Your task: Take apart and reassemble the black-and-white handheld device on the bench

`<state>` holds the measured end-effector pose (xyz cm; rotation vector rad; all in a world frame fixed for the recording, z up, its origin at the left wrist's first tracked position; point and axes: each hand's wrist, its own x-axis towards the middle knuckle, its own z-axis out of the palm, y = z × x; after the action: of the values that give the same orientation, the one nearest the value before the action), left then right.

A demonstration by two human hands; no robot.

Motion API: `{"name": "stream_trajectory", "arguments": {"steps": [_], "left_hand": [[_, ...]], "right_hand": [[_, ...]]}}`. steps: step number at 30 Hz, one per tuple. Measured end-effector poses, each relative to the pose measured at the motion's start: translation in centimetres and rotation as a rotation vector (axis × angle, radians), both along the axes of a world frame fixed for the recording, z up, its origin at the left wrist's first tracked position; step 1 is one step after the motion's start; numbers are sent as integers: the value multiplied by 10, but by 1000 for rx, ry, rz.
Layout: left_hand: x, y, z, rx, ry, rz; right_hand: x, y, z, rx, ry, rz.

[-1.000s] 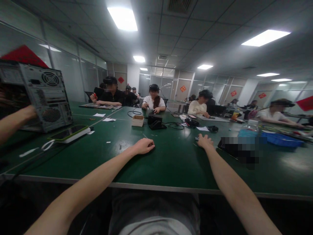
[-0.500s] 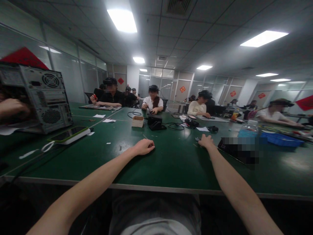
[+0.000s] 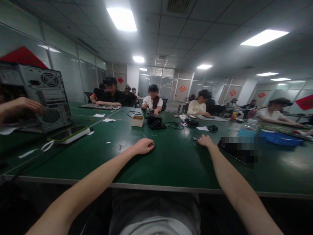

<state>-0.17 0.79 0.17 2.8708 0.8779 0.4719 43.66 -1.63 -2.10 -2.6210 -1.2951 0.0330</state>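
Observation:
My left hand rests on the green table with its fingers curled together; whether anything is inside them is hidden. To the right, my right hand is at a small grey object, its fingers closed on or against the object's right end. What the object is, I cannot make out. Beyond my hands are a small cardboard box and a black device on the table.
A computer case stands at the left, with another person's hand beside it. Near it lies a phone on a white power bank. At the right are a dark box and a blue tray. Several people sit beyond.
The other person's hand at the left has moved right, in front of the computer case. My right hand has shifted slightly left, and more of the grey object shows. My left hand has hardly moved.

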Motion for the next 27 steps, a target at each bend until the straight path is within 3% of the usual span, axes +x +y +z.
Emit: {"name": "stream_trajectory", "arguments": {"steps": [16,22,27], "left_hand": [[-2,0,2,-2,7,-20],[-2,-4,5,-12,18,-14],[-2,-3,4,-13,16,-7]], "right_hand": [[-1,-1,-1,84,96,-163],[-1,-2,1,61,95,-85],[-2,-3,0,70,97,-141]]}}
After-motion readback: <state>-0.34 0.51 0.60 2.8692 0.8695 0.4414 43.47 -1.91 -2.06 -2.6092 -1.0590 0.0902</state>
